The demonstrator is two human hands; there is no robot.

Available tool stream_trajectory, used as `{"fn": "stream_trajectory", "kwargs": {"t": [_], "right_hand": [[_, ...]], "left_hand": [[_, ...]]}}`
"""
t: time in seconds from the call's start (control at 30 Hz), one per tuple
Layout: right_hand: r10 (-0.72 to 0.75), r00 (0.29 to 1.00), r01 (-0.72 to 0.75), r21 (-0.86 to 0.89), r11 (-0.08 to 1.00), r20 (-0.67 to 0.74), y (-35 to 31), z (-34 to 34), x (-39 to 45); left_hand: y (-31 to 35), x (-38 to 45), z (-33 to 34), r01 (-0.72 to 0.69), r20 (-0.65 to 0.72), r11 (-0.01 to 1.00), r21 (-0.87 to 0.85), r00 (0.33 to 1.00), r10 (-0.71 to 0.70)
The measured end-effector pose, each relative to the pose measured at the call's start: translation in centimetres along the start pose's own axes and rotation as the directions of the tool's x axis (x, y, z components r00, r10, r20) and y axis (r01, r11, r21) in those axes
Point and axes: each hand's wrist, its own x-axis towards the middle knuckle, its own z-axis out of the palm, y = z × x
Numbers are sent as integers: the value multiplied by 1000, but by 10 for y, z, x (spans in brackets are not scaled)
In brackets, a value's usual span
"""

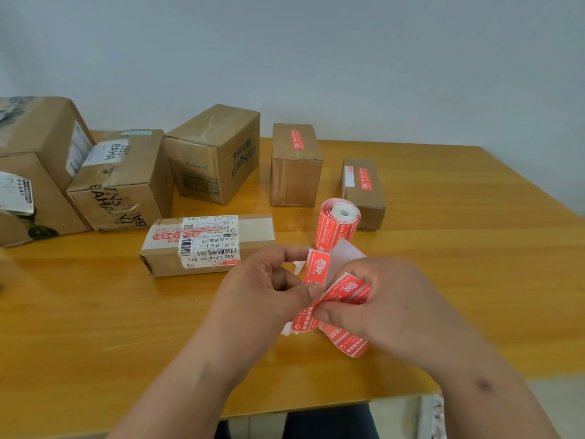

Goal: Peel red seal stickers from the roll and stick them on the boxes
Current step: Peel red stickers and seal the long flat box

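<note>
A roll of red seal stickers stands upright on the wooden table, its loose strip trailing down to my hands. My left hand pinches a red sticker that is lifting off the white backing. My right hand grips the sticker strip just right of it. A flat box with a shipping label lies just left of my hands. Two small boxes at the back, one in the middle and one right, each carry a red sticker on top.
Three larger cardboard boxes stand at the back left: a big one, a "BAHA" one and a "HYNAUT" one. The table's front edge is just below my forearms. A pale wall rises behind the table.
</note>
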Motion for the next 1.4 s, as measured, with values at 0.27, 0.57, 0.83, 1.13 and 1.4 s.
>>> {"fn": "stream_trajectory", "kwargs": {"t": [0.27,0.57,0.83,1.13,1.4], "right_hand": [[85,993,-89,50,995,79,3,1,3],[35,999,-33,-198,980,9,-4,4,-1],[-51,998,38,-315,948,-33,-8,2,-4],[-96,994,77,-271,959,-57,-3,1,-5],[-124,988,103,-206,973,-89,-3,-2,-8]], "left_hand": [[3,-2,-5,35,59,999,42,998,-37],[-4,0,-1,10,-7,1000,22,1000,-10],[-5,0,4,14,-64,1000,-13,998,-15],[-3,0,-5,40,6,999,35,999,-40],[-7,2,-2,23,-87,1000,-21,996,-25]]}}
